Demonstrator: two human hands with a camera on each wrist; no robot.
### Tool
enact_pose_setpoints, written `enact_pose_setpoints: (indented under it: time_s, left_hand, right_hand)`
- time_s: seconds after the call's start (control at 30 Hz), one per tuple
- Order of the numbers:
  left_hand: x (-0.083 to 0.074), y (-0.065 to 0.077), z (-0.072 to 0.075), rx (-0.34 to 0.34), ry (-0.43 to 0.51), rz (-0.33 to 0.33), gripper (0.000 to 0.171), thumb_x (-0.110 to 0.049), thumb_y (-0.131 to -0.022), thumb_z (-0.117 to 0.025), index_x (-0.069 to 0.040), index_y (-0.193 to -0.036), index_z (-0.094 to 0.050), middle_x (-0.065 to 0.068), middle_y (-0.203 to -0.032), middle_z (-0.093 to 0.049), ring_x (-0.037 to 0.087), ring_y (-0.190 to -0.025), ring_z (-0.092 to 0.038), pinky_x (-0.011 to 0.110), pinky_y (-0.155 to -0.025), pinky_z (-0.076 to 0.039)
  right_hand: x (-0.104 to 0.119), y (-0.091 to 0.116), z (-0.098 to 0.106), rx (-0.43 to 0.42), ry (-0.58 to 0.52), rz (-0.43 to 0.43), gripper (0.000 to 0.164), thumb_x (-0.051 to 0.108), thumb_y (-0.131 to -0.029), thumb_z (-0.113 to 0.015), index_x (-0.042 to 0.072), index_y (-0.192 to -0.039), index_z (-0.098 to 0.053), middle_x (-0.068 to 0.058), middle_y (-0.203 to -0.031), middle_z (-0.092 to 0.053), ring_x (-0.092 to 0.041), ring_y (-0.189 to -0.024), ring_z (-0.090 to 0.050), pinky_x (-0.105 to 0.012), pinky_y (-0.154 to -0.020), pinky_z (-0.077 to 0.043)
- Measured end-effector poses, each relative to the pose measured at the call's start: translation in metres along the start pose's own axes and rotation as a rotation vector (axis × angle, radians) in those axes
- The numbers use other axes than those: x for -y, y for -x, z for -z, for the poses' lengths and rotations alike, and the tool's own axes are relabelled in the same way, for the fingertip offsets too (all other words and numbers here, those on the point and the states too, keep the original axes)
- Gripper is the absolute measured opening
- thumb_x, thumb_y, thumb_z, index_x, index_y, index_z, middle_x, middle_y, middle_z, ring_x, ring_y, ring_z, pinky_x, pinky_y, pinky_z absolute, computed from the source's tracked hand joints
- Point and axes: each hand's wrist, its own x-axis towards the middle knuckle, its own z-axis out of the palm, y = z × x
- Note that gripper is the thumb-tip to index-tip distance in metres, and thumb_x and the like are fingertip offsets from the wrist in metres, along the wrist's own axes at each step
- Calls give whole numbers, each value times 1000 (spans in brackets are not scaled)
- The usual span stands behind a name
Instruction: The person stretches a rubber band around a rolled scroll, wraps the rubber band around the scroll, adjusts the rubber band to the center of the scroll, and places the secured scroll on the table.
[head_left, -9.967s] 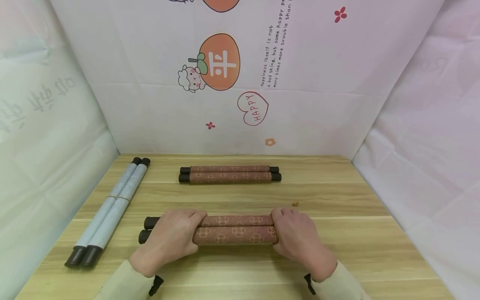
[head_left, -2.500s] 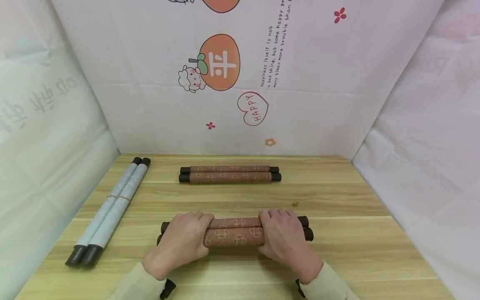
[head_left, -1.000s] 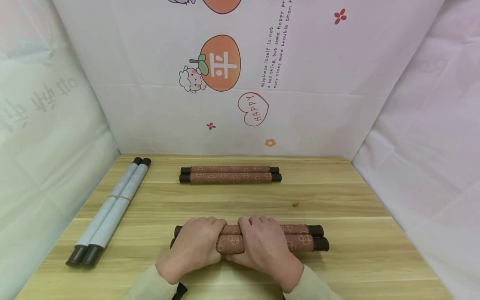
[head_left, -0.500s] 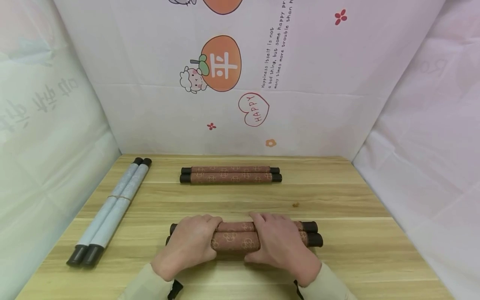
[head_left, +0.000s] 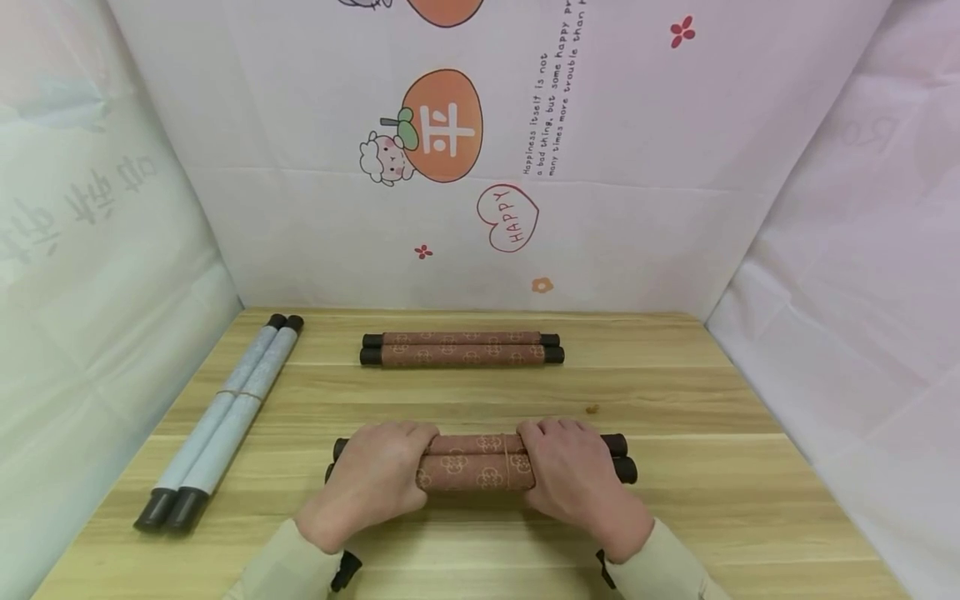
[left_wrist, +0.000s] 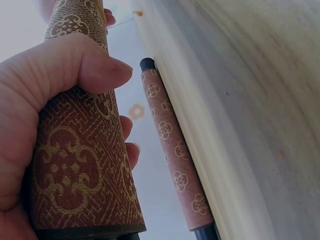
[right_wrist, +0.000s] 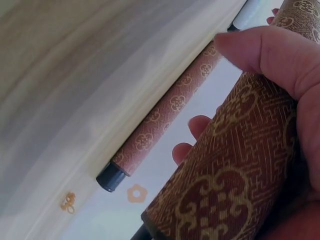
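Note:
A brown scroll (head_left: pixel 476 471) with a gold flower pattern, rolled up on two rods with black end knobs, lies crosswise in front of me. My left hand (head_left: pixel 375 479) grips its left part from above. Further right, my right hand (head_left: pixel 577 479) grips the same scroll, leaving the middle bare between them. Just left of the right hand's fingertips, a thin band (head_left: pixel 506 462) runs round both rolls. In the left wrist view the left thumb (left_wrist: pixel 102 70) presses along the cloth, with fingertips showing on the other side. The right thumb (right_wrist: pixel 240 47) does likewise in its wrist view.
Parallel to the back wall lies a second brown scroll (head_left: pixel 461 350). A pale blue scroll (head_left: pixel 236 408), tied with a thin band at its middle, slants along the left side. Small tan rubber bands (head_left: pixel 592 409) lie on the wooden table (head_left: pixel 712 500). White printed cloth walls surround three sides.
Since one second ago, my right hand has slid right along the scroll and the hands are farther apart. The scroll has shifted slightly left and away from me. The thin band is now visible.

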Motion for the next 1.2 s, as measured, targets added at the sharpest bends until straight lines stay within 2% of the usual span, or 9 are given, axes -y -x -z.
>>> enact_pose_setpoints:
  time_s: [0.4,0.63,0.9,1.2]
  left_hand:
    - [-5,1,-1,20,-11,-11,50,-22,-61,-84,-15,-109,-72,-2,-88,-72,15,-77,-68,37,-65,-56]
    - [-9,0,0,12,4,-20,49,-22,-60,-85,-16,-106,-71,-4,-87,-71,13,-77,-68,36,-66,-56]
    - [-11,1,-1,5,10,-21,45,-22,-60,-86,-18,-102,-70,-6,-84,-69,11,-74,-66,34,-64,-55]
    - [-15,-2,-6,-11,19,-46,45,-25,-60,-89,-19,-99,-68,-6,-83,-68,12,-72,-64,34,-61,-53]
  right_hand:
    - [10,-1,-7,7,-1,1,58,44,-66,-91,15,-107,-63,-6,-98,-69,-29,-94,-69,-52,-87,-56]
    - [18,-2,-8,-24,0,18,57,43,-60,-93,14,-98,-60,-6,-93,-69,-30,-87,-69,-51,-83,-57]
    - [27,-5,-8,-43,3,14,67,51,-58,-95,13,-102,-63,-6,-97,-71,-30,-91,-70,-51,-86,-57]
    - [40,-7,-6,-84,14,53,67,56,-61,-92,13,-102,-62,-4,-89,-68,-25,-84,-69,-45,-83,-58]
